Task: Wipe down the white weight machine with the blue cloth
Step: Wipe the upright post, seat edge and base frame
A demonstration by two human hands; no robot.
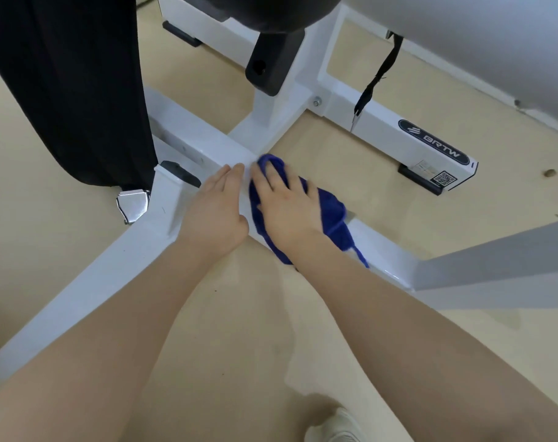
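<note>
The white weight machine [188,135] spreads its base bars over the floor, with a cross bar running from upper left to lower right. On that bar lies the blue cloth [330,207], crumpled. My right hand [284,205] presses flat on the cloth with straight, spread fingers. Beside it, my left hand [217,208] rests flat on the bare bar, fingers straight and together, just touching the cloth's left edge. Part of the cloth is hidden under my right palm.
A black padded part [70,87] hangs at the left, with a metal buckle [133,204] below it. A black pad bracket [271,63] stands at the top centre. A black strap [378,76] dangles by the labelled bar [430,141]. My shoe [338,425] is on the beige floor.
</note>
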